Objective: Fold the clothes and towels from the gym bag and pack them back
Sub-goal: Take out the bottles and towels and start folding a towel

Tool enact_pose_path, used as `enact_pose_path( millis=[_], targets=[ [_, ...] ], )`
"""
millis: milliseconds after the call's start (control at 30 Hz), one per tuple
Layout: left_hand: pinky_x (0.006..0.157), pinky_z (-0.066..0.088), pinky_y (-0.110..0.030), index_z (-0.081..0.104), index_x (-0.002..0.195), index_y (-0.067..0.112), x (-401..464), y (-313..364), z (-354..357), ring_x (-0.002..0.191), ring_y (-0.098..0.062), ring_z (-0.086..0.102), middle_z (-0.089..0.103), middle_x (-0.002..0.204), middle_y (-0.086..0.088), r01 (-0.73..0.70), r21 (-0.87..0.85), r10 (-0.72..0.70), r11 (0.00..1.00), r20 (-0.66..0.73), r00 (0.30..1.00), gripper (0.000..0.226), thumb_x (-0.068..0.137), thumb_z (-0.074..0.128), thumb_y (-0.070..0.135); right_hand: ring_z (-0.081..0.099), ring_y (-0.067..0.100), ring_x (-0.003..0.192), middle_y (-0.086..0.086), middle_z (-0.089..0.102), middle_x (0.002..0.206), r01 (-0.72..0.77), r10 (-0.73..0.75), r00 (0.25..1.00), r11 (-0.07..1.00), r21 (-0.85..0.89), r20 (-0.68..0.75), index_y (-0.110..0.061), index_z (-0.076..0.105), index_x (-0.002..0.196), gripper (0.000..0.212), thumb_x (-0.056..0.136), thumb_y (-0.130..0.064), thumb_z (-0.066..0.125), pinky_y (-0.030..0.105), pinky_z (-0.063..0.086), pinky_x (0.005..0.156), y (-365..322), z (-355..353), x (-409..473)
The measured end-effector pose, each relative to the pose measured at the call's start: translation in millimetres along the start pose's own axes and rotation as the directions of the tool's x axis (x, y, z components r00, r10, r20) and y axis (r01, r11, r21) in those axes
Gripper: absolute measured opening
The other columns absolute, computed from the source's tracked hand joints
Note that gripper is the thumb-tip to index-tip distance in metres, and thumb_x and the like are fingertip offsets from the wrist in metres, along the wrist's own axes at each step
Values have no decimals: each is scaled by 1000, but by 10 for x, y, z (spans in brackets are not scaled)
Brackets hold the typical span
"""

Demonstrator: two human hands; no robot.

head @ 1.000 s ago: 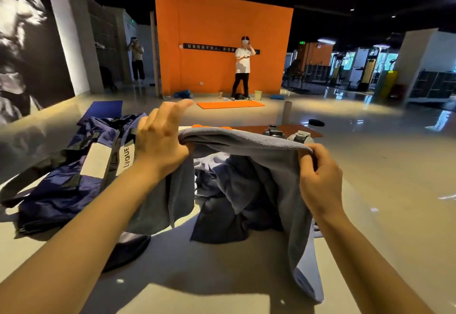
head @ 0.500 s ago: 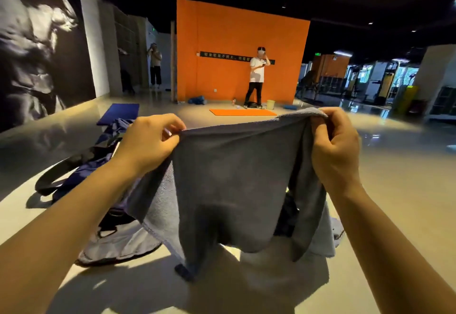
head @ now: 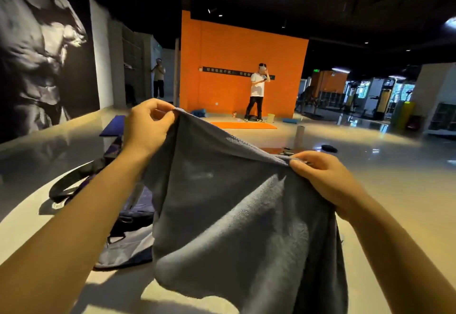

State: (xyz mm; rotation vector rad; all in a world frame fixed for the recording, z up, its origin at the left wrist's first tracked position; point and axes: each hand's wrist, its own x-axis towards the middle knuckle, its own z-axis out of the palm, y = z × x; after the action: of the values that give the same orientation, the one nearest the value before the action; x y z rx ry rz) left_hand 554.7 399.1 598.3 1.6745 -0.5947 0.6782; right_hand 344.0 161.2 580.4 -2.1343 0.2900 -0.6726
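A grey towel (head: 237,220) hangs spread in front of me, held up by its top edge. My left hand (head: 145,128) pinches the upper left corner, raised high. My right hand (head: 325,180) pinches the upper right corner, lower than the left, so the top edge slopes down to the right. The navy gym bag (head: 128,217) with its black strap lies on the pale table (head: 29,217) at the left, partly hidden behind my left arm and the towel. Whatever lies behind the towel is hidden.
A brown surface with a small dark metal item (head: 287,151) shows just past the towel's top edge. A blue mat (head: 112,126) and an orange mat (head: 243,125) lie on the glossy floor. One person (head: 257,92) stands by the orange wall, another (head: 158,80) at the far left.
The towel has been lifted off the clothes pile and opened out. My left hand rose and my right hand dropped, tilting the top edge. The view swung upward.
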Motion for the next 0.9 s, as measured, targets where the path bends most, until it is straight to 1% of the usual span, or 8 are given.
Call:
enact_pose_path(
  millis=[133, 233, 333, 400, 467, 600, 800, 900],
  targets=[
    [77, 51, -32, 67, 83, 29, -284, -274, 458, 82, -21, 65, 67, 81, 1, 43, 114, -61, 993, 156, 986, 14, 86, 66, 15, 54, 6, 82, -2, 63, 99, -113, 110, 994, 945, -305, -28, -22, 66, 105, 17, 95, -29, 55, 11, 38, 63, 666, 99, 68],
    [77, 50, -34, 64, 82, 32, -567, -503, 840, 84, -23, 65, 66, 81, 3, 96, 166, -131, 981, 213, 968, 15, 86, 66, 18, 53, 13, 87, 4, 64, 109, -220, 195, 975, 875, -431, -103, -19, 64, 113, 24, 95, -32, 55, 20, 40, 73, 1133, 203, 116],
    [83, 47, -29, 64, 103, 24, -888, -722, 1249, 98, -23, 63, 66, 104, -2, 87, 218, -178, 972, 446, 877, 15, 88, 65, 23, 56, 22, 104, 7, 59, 127, -242, 206, 970, 859, -452, -128, -20, 56, 126, 35, 94, -36, 55, 33, 45, 87, 1524, 307, 190],
    [93, 44, -34, 56, 124, 22, -1114, -840, 1540, 112, -24, 54, 53, 124, -3, 12, 189, -129, 982, 618, 775, 40, 88, 59, 41, 48, 24, 123, 5, 49, 141, -191, 174, 981, 866, -462, -80, -23, 47, 137, 46, 94, -38, 54, 36, 41, 100, 1741, 397, 285],
    [101, 39, -45, 43, 139, 29, -1278, -958, 1823, 125, -24, 40, 37, 137, -2, -135, 254, -86, 958, 699, 710, 69, 81, 36, 67, 42, 24, 130, 4, 44, 144, -156, 173, 985, 891, -427, 1, -22, 40, 143, 53, 94, -39, 54, 38, 38, 105, 1923, 506, 389],
    [114, 18, -53, 17, 149, 44, -1413, -1205, 2228, 145, -16, 5, 9, 157, 4, -279, 367, -80, 887, 718, 691, 78, 77, 8, 73, 55, 32, 108, 15, 59, 122, -204, 248, 963, 925, -321, 102, -24, 42, 139, 43, 97, -34, 50, 45, 45, 91, 2221, 700, 598],
    [116, 16, -53, 10, 145, 47, -1347, -1637, 2344, 145, -18, 13, 17, 159, 0, -285, 397, -64, 872, 671, 738, 66, 85, 4, 72, 57, 31, 93, 10, 63, 107, -187, 234, 966, 925, -329, 108, -25, 51, 117, 23, 95, -27, 44, 49, 48, 85, 2472, 936, 940],
    [115, 15, -53, 11, 147, 46, -1244, -1738, 2413, 144, -18, 13, 15, 159, 1, -283, 426, -80, 859, 658, 748, 71, 83, -2, 74, 56, 33, 94, 13, 63, 109, -181, 230, 968, 917, -356, 101, -21, 50, 119, 25, 96, -27, 42, 50, 47, 86, 2556, 1000, 1112]
  ],
)
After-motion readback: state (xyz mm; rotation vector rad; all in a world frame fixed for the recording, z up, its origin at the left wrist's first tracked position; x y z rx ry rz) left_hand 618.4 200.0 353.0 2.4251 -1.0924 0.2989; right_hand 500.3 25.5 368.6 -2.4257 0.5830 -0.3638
